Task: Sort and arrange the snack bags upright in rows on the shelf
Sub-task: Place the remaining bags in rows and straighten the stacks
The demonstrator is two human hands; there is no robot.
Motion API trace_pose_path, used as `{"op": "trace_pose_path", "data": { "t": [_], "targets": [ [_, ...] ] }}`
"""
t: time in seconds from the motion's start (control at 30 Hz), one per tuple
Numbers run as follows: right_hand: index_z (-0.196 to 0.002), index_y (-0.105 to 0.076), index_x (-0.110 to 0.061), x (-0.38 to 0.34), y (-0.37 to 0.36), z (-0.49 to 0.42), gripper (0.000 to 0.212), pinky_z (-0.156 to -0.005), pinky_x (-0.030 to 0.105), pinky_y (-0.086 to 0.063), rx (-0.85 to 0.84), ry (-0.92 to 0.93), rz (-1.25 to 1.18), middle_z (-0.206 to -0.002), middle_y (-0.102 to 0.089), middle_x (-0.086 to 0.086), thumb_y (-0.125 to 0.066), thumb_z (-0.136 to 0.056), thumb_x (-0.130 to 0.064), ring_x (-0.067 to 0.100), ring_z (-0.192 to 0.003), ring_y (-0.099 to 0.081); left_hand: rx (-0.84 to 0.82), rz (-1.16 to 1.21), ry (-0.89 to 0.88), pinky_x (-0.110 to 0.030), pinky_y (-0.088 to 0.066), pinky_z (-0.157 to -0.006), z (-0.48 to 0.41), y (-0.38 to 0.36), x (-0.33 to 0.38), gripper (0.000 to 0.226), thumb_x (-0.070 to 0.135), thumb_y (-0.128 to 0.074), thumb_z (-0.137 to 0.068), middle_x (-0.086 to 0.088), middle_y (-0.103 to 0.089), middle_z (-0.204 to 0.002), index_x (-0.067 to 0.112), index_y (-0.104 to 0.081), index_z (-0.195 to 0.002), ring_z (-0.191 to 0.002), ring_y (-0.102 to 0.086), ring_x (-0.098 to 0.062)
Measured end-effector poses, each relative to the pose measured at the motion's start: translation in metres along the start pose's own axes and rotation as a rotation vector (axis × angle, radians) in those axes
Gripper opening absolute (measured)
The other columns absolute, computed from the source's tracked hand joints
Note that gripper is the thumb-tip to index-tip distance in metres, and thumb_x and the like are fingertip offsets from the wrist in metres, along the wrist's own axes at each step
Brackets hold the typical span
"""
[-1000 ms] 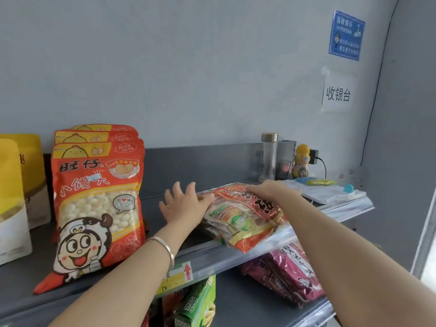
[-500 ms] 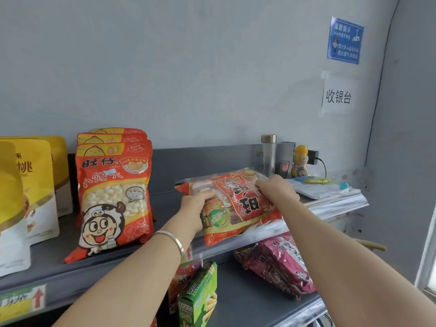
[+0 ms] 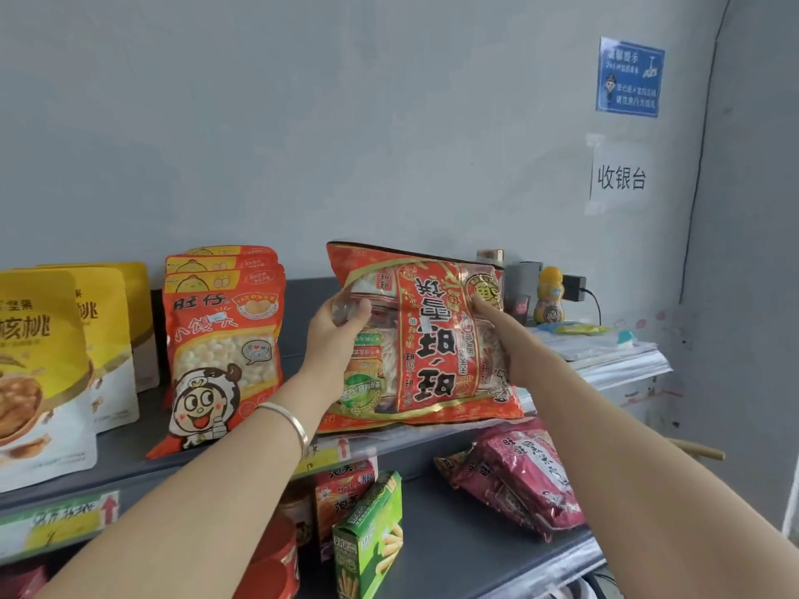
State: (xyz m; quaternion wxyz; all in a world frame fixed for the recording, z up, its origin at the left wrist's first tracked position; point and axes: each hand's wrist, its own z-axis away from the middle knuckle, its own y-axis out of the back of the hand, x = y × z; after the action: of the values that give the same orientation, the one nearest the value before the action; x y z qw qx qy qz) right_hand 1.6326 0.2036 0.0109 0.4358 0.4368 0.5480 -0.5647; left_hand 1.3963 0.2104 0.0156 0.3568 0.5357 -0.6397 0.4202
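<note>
Grey wall behind, grey shelf [image 3: 129, 443] in front. Red snack bag [image 3: 432, 339] is held roughly upright at the shelf's front edge, print upside down; contact with the shelf cannot be told. Its left edge is gripped by the left hand [image 3: 333, 339], fingers curled round it. Its right side is pinched by the right hand [image 3: 506, 335], thumb on front. Orange bags [image 3: 225, 339] are stood in a row just beside it, yellow bags [image 3: 43, 361] further left.
</note>
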Motion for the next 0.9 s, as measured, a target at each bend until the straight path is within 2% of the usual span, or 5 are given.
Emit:
{"op": "trace_pose_path", "data": {
  "t": [0.13, 0.37, 0.53, 0.67, 0.9],
  "targets": [
    [-0.107, -0.063, -0.014, 0.007, -0.016, 0.003, 0.052, -0.071, 0.039, -0.058, -0.117, 0.016, -0.039, -0.096, -0.074, 0.009, -0.068, -0.076, -0.055, 0.027, -0.081, -0.073, 0.121, -0.099, -0.063, -0.034, -0.04, -0.09, 0.009, 0.02, 0.0, 0.031, 0.045, -0.062, -0.085, 0.016, -0.057, -0.106, 0.031, -0.052, -0.111, -0.106, -0.053, -0.013],
    [-0.125, -0.054, -0.006, 0.007, -0.05, 0.013, 0.05, -0.08, 0.043, -0.057, -0.088, 0.098, -0.009, -0.097, -0.071, 0.012, -0.067, -0.086, -0.035, 0.029, -0.081, -0.07, 0.133, -0.15, 0.082, -0.049, -0.044, -0.097, 0.023, 0.051, 0.024, 0.047, 0.052, -0.057, -0.087, -0.005, -0.063, -0.115, 0.02, -0.052, -0.12, -0.106, -0.059, -0.027],
    [-0.125, -0.058, -0.003, -0.003, -0.083, 0.022, 0.048, -0.08, 0.043, -0.057, 0.038, 0.176, -0.135, -0.104, -0.07, 0.016, -0.069, -0.086, -0.028, 0.031, -0.083, -0.068, 0.07, -0.111, 0.197, -0.035, -0.051, -0.073, 0.032, 0.091, 0.06, 0.049, 0.067, -0.034, -0.088, 0.006, -0.074, -0.077, 0.033, -0.068, -0.084, -0.074, -0.071, -0.013],
    [-0.114, -0.062, -0.009, -0.007, -0.136, 0.024, 0.038, -0.086, 0.051, -0.055, 0.12, 0.163, -0.286, -0.103, -0.072, 0.014, -0.072, -0.083, -0.03, 0.033, -0.091, -0.07, 0.063, 0.24, 0.245, -0.039, -0.057, -0.056, 0.047, 0.15, 0.065, 0.062, 0.067, -0.029, -0.088, -0.017, -0.072, -0.096, 0.017, -0.061, -0.107, -0.082, -0.07, -0.037],
    [-0.126, -0.043, -0.014, 0.008, -0.297, 0.05, 0.065, -0.072, 0.043, -0.058, 0.253, 0.152, -0.444, -0.1, -0.065, 0.009, -0.077, -0.076, -0.037, 0.027, -0.081, -0.069, 0.07, 0.308, 0.179, -0.041, -0.057, -0.075, 0.089, 0.208, 0.083, 0.071, 0.062, -0.056, -0.074, -0.015, -0.066, -0.117, 0.018, -0.05, -0.129, -0.101, -0.066, -0.032]
  ]
}}
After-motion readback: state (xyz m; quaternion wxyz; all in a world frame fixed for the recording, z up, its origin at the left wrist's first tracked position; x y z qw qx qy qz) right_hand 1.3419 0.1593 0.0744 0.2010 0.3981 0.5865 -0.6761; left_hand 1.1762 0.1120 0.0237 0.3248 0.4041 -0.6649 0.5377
